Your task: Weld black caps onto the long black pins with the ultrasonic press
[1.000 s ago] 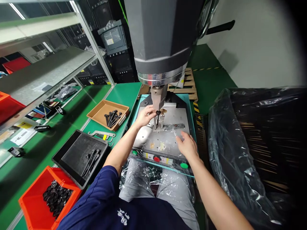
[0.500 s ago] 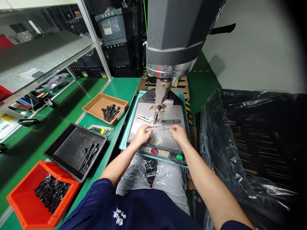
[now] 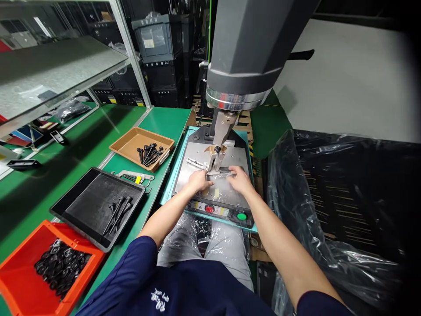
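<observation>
Left hand point(image 3: 198, 180) and right hand point(image 3: 239, 179) curl at either side of the fixture's point(image 3: 212, 164) base; whether they hold anything, I cannot tell. Nearest, at left, is an orange bin point(image 3: 16, 281); then a black tray point(image 3: 88, 206) of rods point(image 3: 119, 214). Beyond, a black piece point(image 3: 217, 149) tops the fixture, just under the press point(image 3: 245, 57). Crates point(image 3: 156, 41) stand farthest, stacked.

Plate point(image 3: 237, 154) before the person point(image 3: 194, 285), fixture point(image 3: 215, 163) on it, machine head point(image 3: 245, 61) above, surface point(image 3: 167, 117) at left, rods point(image 3: 149, 154) in far tray point(image 3: 128, 138) and near tray point(image 3: 86, 199), tools point(image 3: 138, 175) between, small parts point(image 3: 62, 267) in bin point(image 3: 19, 274) nearest, crates point(image 3: 158, 44) behind, plastic sheeting point(image 3: 285, 175) right.
</observation>
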`<state>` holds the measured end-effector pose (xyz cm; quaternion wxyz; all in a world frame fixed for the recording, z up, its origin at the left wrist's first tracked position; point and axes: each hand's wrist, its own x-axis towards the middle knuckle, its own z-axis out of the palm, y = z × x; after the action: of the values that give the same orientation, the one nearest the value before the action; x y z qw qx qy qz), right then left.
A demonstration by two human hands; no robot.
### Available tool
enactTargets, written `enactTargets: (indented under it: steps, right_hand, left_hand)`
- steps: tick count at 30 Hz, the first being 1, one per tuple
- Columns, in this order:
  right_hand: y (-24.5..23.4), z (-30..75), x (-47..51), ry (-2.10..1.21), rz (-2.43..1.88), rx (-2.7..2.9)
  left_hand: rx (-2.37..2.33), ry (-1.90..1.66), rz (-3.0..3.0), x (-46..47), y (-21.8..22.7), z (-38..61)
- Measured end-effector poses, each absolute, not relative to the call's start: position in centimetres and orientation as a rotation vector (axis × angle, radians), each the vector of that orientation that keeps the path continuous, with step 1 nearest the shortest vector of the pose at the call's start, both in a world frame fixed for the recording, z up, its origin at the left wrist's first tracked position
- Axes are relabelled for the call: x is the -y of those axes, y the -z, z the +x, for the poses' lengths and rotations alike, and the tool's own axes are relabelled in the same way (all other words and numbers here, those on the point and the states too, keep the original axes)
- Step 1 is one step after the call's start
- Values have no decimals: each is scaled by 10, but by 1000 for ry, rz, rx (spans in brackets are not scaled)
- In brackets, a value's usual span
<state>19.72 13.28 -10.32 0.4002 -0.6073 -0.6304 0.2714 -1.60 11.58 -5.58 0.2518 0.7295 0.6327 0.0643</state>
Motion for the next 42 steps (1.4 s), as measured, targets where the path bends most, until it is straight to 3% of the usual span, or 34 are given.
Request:
enactTargets:
  steps: [8, 13, 19, 31, 42]
  right_hand:
    - [100, 195, -130, -744, -1463, 1632]
    - [57, 187, -133, -988, -1348, 1395]
    - [7, 175, -153, -1058, -1391, 1272]
    - [-30, 174, -237, -826, -1693, 1517]
    - [-6, 177, -303, -635, -1782, 1635]
  left_hand:
    - [-1623, -273, 1915, -117, 63, -22]
    - [-1261, -685, 1622, -107, 50, -25]
    - [-1037, -716, 1295, -115, 12, -46]
    - [-1299, -809, 1244, -187, -36, -45]
    - [-1525, -762, 1469, -236, -12, -36]
